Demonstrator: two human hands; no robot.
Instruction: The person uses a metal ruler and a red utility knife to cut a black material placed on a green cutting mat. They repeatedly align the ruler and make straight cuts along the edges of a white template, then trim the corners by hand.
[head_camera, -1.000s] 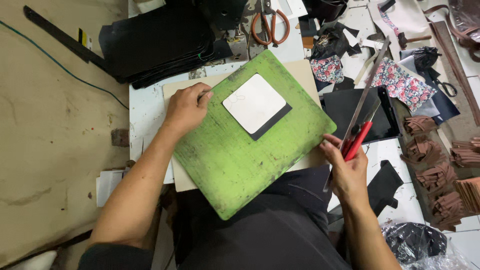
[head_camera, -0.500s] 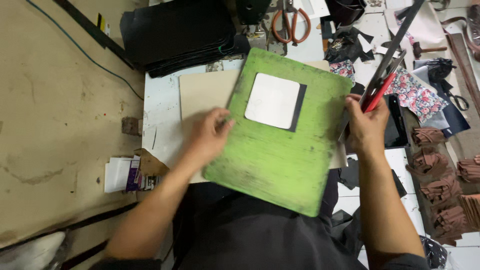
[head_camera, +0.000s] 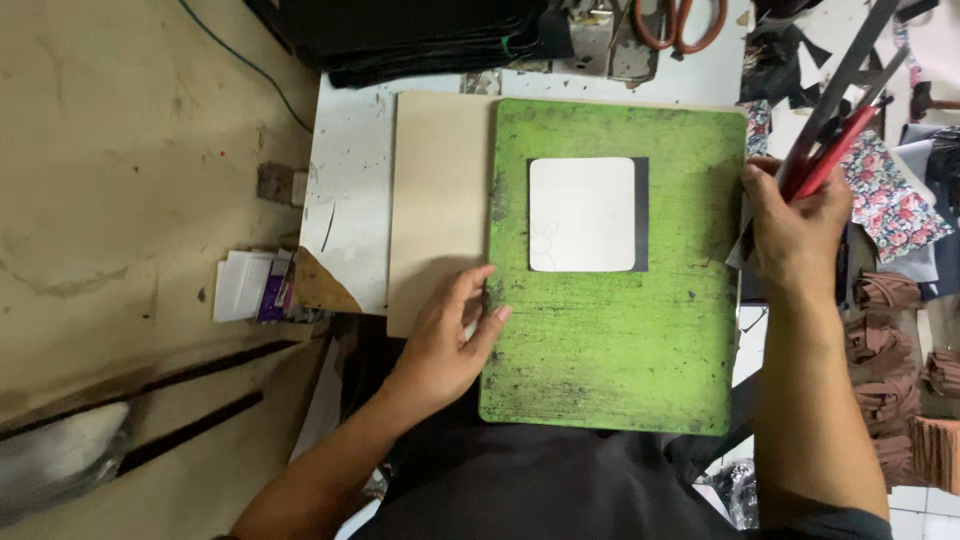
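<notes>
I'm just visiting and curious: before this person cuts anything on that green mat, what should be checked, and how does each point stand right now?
1. Scuffed green rectangular cutting mat lies flat and square on the table: ok.
2. White rounded-square template sits on the dark sheet beneath it, dark edge showing along the right: ok.
3. Left hand steadies the mat's left edge, clear of the template: ok.
4. Right hand grips the red-handled knife and a metal ruler: ok.
5. Ruler laid along the template: not ok, it is off the mat.
6. Blade condition: cannot tell.
</notes>
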